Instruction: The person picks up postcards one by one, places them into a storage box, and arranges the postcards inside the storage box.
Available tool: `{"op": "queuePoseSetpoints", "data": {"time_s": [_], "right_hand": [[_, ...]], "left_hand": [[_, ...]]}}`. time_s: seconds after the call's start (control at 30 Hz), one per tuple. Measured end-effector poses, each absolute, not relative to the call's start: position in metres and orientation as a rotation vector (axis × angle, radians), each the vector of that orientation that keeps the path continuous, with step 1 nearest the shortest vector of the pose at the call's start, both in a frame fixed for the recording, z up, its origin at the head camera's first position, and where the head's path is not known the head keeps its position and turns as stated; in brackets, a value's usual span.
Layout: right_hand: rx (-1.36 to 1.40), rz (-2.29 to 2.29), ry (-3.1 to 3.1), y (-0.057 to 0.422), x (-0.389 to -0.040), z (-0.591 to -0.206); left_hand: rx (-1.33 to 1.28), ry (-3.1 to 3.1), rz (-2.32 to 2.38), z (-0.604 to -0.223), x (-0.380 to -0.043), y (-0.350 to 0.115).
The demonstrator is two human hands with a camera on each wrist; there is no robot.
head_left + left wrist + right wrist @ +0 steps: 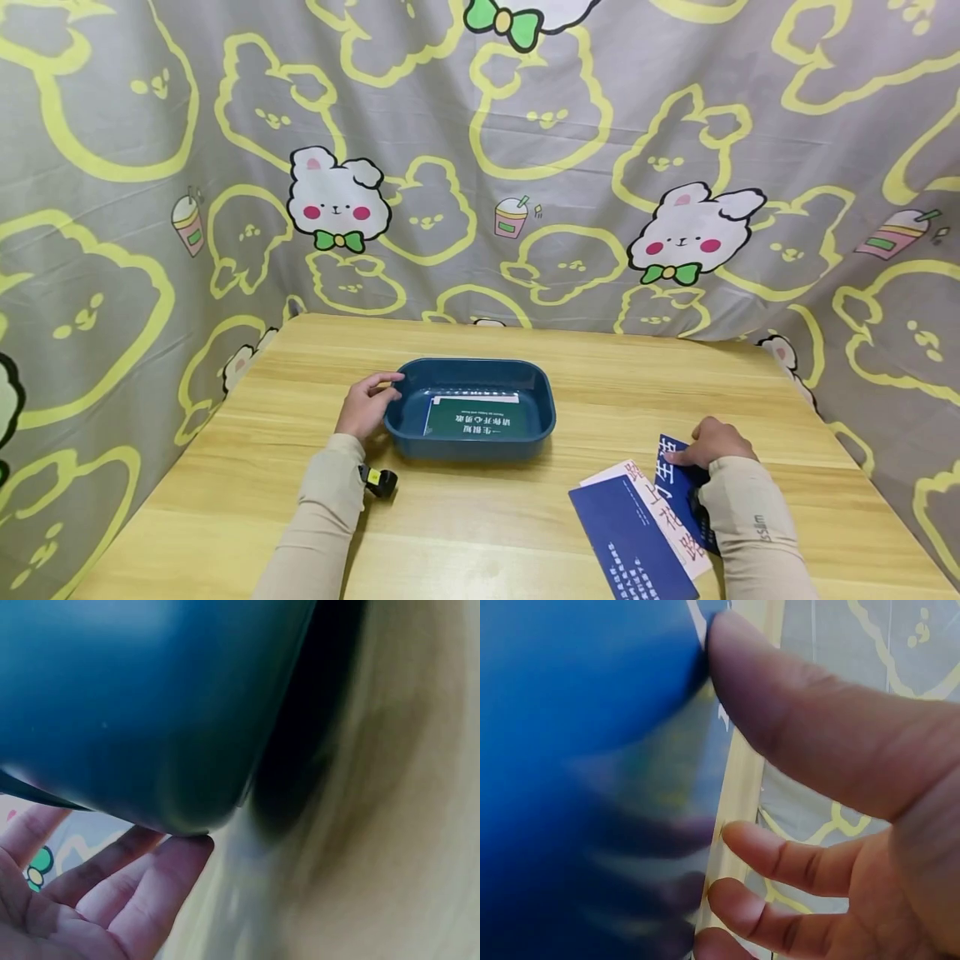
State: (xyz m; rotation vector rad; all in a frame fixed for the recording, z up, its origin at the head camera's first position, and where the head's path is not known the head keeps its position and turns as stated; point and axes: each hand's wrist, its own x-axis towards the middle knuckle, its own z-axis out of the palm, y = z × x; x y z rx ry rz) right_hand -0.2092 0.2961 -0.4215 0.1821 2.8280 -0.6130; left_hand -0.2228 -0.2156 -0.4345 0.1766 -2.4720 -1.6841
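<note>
A dark blue plastic basin (471, 448) stands on the table, with a green card (472, 419) bearing white writing lying inside. My left hand (366, 404) holds the basin at its left end. In the left wrist view the fingertips (184, 855) touch the outer wall. At the right, my right hand (716, 442) grips a blue card (670, 483) with large white characters. In the right wrist view the thumb lies at the card's edge and the other fingertips (739, 896) are beside it. A white card with red characters (667, 518) and another blue card (630, 542) overlap nearby.
The wooden table (480, 542) carries everything. A grey curtain (450, 275) with yellow outlines and cartoon rabbits hangs behind the table and along both sides. A small black device (378, 481) is strapped to the left wrist.
</note>
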Motion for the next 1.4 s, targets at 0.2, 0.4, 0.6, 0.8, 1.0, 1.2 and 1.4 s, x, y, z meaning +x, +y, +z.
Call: {"op": "queuePoseSetpoints", "data": {"time_s": [0.2,0.4,0.6,0.8,1.0,1.2,1.4], "right_hand": [[0.173,-0.624,2.865,0.301,-0.21,-0.423],[0.18,-0.72,2.861,0.303,-0.208,-0.425],[0.101,-0.788,2.888,0.304,-0.211,-0.428],[0.063,-0.731,2.893,0.31,-0.208,-0.427],[0.04,-0.627,2.869,0.317,-0.2,-0.432],[0.125,-0.704,2.812,0.32,-0.203,-0.433],[0.162,-0.711,2.785,0.326,-0.203,-0.433]], "left_hand": [[0.153,-2.421,-1.697,-0.44,-0.224,-0.212],[0.168,-2.421,-1.692,-0.445,-0.225,-0.212],[0.157,-2.408,-1.692,-0.444,-0.224,-0.212],[0.126,-2.409,-1.696,-0.445,-0.225,-0.213],[0.106,-2.421,-1.703,-0.448,-0.226,-0.212],[0.11,-2.409,-1.737,-0.448,-0.226,-0.213],[0.094,-2.395,-1.772,-0.449,-0.227,-0.213]]}}
